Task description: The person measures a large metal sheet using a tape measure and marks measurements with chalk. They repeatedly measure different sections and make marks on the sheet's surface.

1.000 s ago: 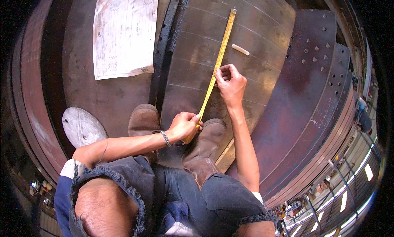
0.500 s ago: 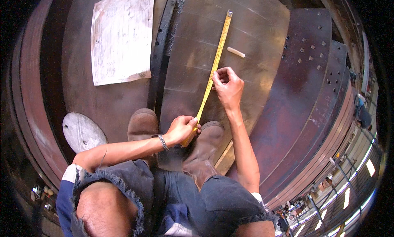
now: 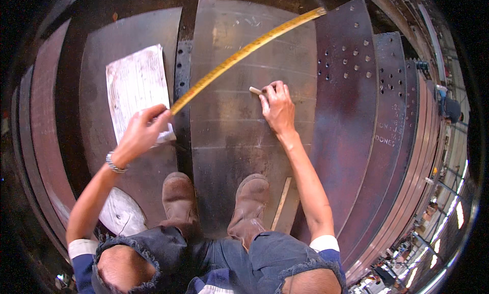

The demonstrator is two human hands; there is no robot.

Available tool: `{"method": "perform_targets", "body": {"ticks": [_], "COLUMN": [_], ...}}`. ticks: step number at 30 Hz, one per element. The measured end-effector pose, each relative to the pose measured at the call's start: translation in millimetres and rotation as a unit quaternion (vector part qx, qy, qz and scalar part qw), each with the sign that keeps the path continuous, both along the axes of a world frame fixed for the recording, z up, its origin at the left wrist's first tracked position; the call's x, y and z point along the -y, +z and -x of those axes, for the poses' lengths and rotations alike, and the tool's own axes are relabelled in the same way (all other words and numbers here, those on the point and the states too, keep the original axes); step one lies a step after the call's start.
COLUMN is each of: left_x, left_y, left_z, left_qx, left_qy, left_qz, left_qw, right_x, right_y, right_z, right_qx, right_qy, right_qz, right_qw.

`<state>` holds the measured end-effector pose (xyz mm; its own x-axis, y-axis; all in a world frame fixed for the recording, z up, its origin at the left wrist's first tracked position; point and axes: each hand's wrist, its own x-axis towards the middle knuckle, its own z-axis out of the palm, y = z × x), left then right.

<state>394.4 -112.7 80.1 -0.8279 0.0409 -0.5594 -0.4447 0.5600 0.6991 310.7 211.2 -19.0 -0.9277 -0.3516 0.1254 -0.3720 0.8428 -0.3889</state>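
Note:
I crouch on large dark steel plates (image 3: 239, 141). My left hand (image 3: 142, 131) holds the near end of a yellow tape measure (image 3: 244, 52), lifted off the plate and running diagonally up to the far right. A bracelet sits on that wrist. My right hand (image 3: 277, 108) rests on the middle plate, fingers touching a short white chalk stick (image 3: 255, 90). Faint chalk lines cross the plate near that hand. My two brown boots (image 3: 214, 202) stand at the plate's near edge.
A white paper sheet (image 3: 135, 87) lies on the left plate under my left hand. A pale round disc (image 3: 119, 215) lies by my left boot. A thin wooden strip (image 3: 281, 202) lies beside my right boot. Plates with drilled holes (image 3: 346, 64) stack to the right, shop floor far below.
My left hand lifted the tape's near end and swung it left over the paper. My right hand left the tape and moved to the chalk stick. The view shifted.

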Motion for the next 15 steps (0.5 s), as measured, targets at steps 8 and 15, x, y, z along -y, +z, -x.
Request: {"method": "perform_targets", "body": {"ticks": [8, 15], "left_x": [34, 4], "left_y": [30, -20], "left_z": [83, 136], "left_qx": [0.027, 0.031], "left_qy": [-0.171, -0.261], "left_qz": [0.108, 0.167], "left_qw": [0.979, 0.95], "right_x": [-26, -116], "right_y": [26, 29], "right_z": [0, 2], "right_qx": [0.082, 0.106], "right_qy": [-0.205, -0.289], "right_qz": [0.282, 0.498], "right_qw": [0.934, 0.811]}}
